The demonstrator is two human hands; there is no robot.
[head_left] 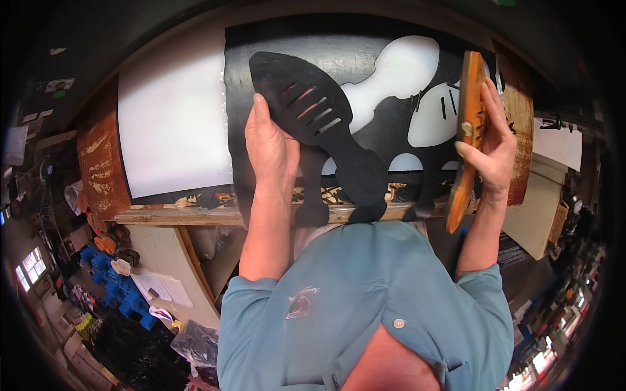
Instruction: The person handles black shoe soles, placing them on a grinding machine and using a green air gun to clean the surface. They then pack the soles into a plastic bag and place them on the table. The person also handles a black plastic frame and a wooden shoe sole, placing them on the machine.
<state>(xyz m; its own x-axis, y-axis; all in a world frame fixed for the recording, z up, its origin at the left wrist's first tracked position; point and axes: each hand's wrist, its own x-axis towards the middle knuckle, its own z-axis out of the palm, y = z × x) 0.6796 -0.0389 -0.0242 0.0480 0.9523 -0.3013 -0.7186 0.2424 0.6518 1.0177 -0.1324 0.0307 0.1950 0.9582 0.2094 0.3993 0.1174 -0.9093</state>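
Note:
My left hand (270,143) is closed on the edge of a black sole-shaped piece (345,150), its fingers partly hidden behind it. Several slanted slots run through the wide end of that piece. On the right, my right hand (488,146) grips a wooden cutting die (464,143), orange-brown and turned nearly edge-on, with the thumb on its near side. Behind both lies a black sheet (313,42) with sole-shaped cutouts, through which the white surface beneath shows. Several dark strips cross the cutout beside the die.
A white cutting board (176,130) extends left of the sheet. Dark scraps lie along the near wooden ledge (195,216). Rusty metal plates (104,163) flank the board. Blue crates (120,287) and a clear plastic bag (197,342) are at the lower left.

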